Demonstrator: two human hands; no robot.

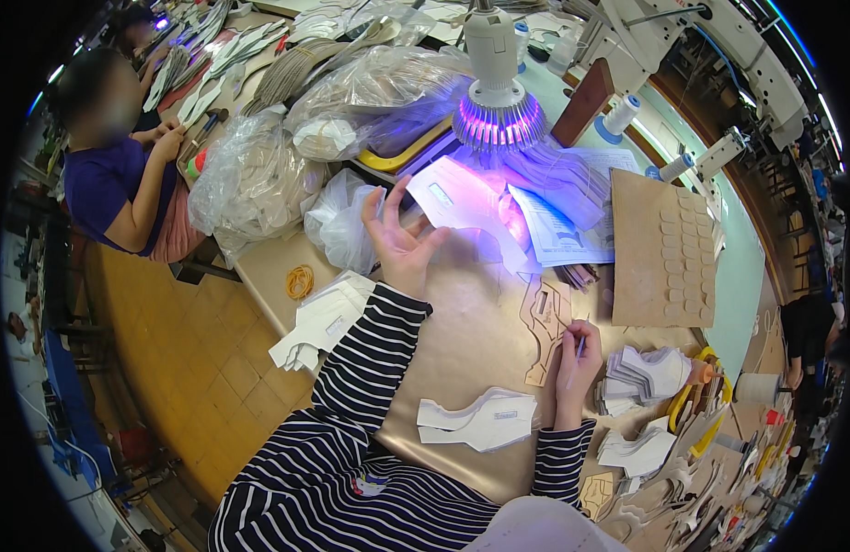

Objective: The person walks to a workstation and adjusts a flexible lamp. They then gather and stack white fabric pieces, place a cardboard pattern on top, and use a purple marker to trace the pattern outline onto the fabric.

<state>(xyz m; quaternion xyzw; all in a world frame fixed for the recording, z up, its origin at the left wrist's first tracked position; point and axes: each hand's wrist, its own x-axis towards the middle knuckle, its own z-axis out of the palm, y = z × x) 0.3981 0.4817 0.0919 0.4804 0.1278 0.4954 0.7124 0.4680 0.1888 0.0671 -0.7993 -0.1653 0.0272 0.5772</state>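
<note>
Under the glowing purple lamp [500, 120], a white cut piece [462, 204] is tilted up off the table. My left hand [403, 241] has it by the left edge, between thumb and index finger, the other fingers spread. My right hand [577, 368] is closed around a slim pale pen [580, 350], resting beside a tan cut-out template [543, 322] with dark outlines. Between my forearms lies a small stack of white pieces [480, 419]. Another stack of white pieces [326, 317] is by my left forearm.
Printed sheets [568, 230] and a brown board with oval tabs [664, 248] lie at right. Clear bags [259, 175] crowd the far left, near rubber bands [300, 281]. Grey-white stacks [641, 375] and yellow-handled scissors [710, 432] sit right. A co-worker [121, 166] works at left.
</note>
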